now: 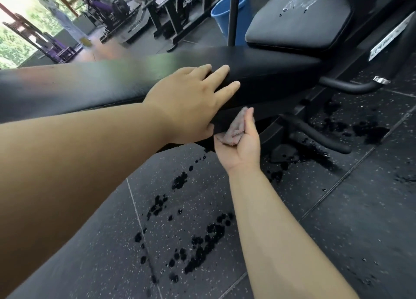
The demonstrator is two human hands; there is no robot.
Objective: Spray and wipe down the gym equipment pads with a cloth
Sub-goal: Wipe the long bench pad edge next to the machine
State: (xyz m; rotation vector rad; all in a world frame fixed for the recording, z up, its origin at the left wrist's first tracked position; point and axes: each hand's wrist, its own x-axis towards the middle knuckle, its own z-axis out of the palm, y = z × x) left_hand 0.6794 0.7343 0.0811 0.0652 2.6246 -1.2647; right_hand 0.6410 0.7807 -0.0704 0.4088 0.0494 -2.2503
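A long black bench pad [265, 71] runs across the upper middle of the head view. My left hand [191, 100] rests on its near edge, fingers straight over the top and thumb under the rim. Just below it, my right hand [240, 143] is turned palm up and holds a crumpled pinkish-grey cloth [236, 130] against the underside of the pad's edge. A second black seat pad [299, 21] at the upper right has wet streaks and droplets on it.
Dark wet splashes [198, 242] dot the speckled rubber floor under my arms. The bench's black frame and handles [319, 139] stand to the right. A blue bucket [225, 12] and an upright black bar [233, 17] stand behind the pad. Other machines and a person are far left.
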